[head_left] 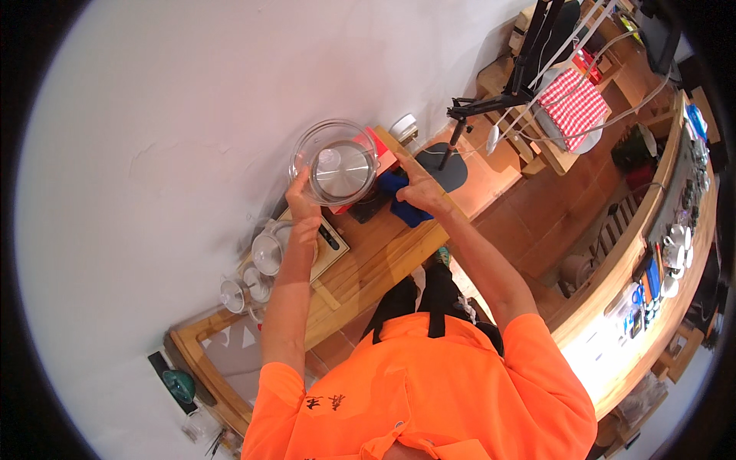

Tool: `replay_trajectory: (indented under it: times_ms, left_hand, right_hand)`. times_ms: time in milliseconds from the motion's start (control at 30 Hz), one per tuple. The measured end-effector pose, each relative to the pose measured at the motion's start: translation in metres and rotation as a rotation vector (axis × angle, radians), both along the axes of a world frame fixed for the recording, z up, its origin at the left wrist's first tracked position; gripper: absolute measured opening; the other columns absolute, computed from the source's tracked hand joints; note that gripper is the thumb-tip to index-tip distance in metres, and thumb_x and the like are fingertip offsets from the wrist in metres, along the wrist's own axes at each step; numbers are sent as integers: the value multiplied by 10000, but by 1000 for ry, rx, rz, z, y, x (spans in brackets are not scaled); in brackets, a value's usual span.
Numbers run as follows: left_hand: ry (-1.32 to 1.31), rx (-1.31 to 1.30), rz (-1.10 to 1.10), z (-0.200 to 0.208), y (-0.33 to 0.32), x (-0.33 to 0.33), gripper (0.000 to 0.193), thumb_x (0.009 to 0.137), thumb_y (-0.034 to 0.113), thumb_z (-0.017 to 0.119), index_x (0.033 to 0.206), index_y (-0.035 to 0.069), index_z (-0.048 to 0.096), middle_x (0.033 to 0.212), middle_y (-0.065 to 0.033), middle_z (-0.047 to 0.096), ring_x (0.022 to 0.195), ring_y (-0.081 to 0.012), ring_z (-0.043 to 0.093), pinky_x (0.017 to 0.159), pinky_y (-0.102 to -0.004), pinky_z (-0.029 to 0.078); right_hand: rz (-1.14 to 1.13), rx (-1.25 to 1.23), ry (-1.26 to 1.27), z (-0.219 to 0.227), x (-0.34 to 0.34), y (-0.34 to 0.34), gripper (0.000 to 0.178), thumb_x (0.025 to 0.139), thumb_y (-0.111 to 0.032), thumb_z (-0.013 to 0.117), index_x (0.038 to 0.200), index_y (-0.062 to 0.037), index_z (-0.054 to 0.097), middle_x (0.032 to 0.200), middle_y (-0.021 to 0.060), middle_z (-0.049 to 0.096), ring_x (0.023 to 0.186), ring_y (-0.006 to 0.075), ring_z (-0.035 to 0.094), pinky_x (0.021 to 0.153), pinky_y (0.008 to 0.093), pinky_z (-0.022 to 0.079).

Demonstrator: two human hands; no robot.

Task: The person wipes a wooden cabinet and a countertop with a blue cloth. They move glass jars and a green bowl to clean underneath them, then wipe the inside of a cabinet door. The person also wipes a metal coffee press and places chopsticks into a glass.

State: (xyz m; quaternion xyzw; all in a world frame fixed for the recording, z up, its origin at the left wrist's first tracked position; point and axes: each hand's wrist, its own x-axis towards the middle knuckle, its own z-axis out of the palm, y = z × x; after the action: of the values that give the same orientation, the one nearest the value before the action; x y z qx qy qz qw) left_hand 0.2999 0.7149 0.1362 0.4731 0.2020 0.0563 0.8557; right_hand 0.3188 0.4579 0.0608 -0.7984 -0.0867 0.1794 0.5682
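A round clear glass bowl (343, 178) is tilted over the far end of the narrow wooden table, beside the wall. My left hand (304, 201) grips its near left rim, with the fingers partly hidden behind the glass. To the right of the bowl, my right hand (420, 193) is closed on a crumpled blue cloth (411, 215). The cloth bunches under the thumb, and one finger stretches forward past it. Through and beside the glass a red item (383, 153) shows on the table.
Glass vessels (267, 253) stand left of my forearm, near a flat device with a dark panel (328, 236). A black stand arm (498, 103) rises beyond the wooden table (383, 261). At right, a long curved counter (590, 326) carries cups and tools. A red-checked cloth (573, 107) covers a seat.
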Motion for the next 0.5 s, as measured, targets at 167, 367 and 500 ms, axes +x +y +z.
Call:
replay_trajectory:
  times_ms: [167,367,500]
  left_hand:
    - [-34,75,-64,-3,6,-5,568,961,261,500,1464,45,351,1403,-132,468,1289,-256,442,1097,-386,329]
    - [90,24,36,-1,4,-13,579,984,312,478,1472,37,331,1442,-135,427,1316,-256,418,1120,-387,311]
    - [60,26,-40,1,4,-11,590,995,329,440,1483,26,309,1474,-147,385,1347,-260,387,1129,-391,300]
  right_hand:
    - [-11,-41,-28,-5,-6,4,985,652,-155,677,1521,-145,214,1447,237,417,1309,402,426,1049,390,391]
    - [32,-144,62,17,20,-32,709,635,-184,696,1322,-94,543,1256,224,591,1175,363,559,972,367,465]
    - [-287,-145,26,17,67,-53,542,662,-254,682,1174,-85,639,1011,189,692,947,359,660,849,406,514]
